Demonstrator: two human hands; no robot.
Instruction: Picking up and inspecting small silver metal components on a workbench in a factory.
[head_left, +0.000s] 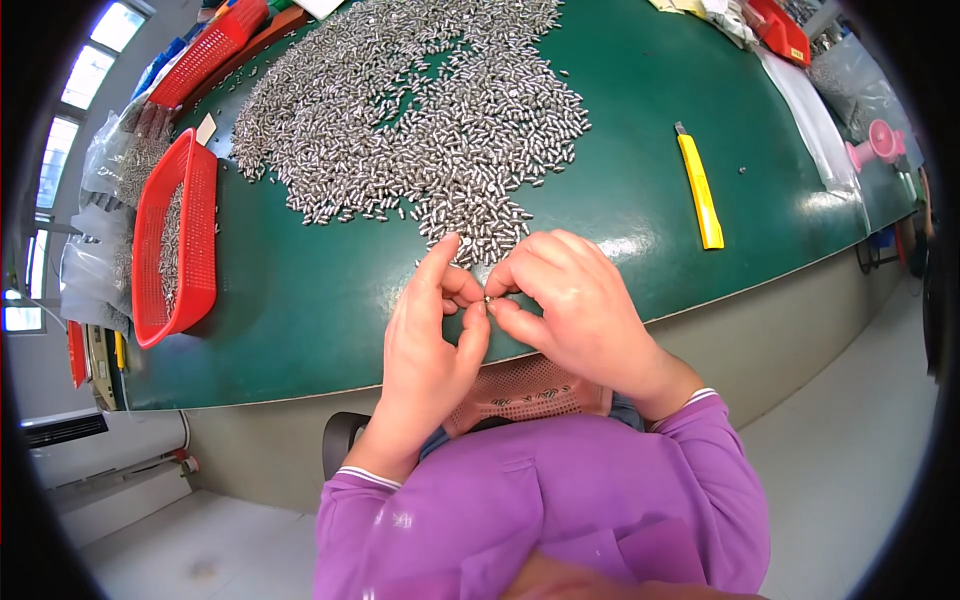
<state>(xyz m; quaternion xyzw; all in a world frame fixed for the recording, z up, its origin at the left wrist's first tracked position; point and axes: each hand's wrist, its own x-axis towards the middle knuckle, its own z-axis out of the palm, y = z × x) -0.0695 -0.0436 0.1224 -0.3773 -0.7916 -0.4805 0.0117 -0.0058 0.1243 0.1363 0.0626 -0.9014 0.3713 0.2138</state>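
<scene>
Between my two hands, at the near edge of the green table (640, 215), is a tiny metal part (487, 299), mostly hidden by fingertips. My left hand (420, 335) closes thumb and fingers on it from the left. From the right, my right hand (575, 300) pinches it with thumb and forefinger. Just beyond my fingers starts a big spread of small silvery pointed metal pieces (440, 150). Below my hands, on my lap, sits a pink mesh basket (535, 376) with several small pieces in it.
A red plastic basket (207, 240) holding small metal pieces stands at the left. At the right lies a yellow utility knife (700, 190), its blade out. A pink fan-like object (880, 142) is at the far right. Another red basket (205, 60) lies far left, near clear plastic bags (100, 250).
</scene>
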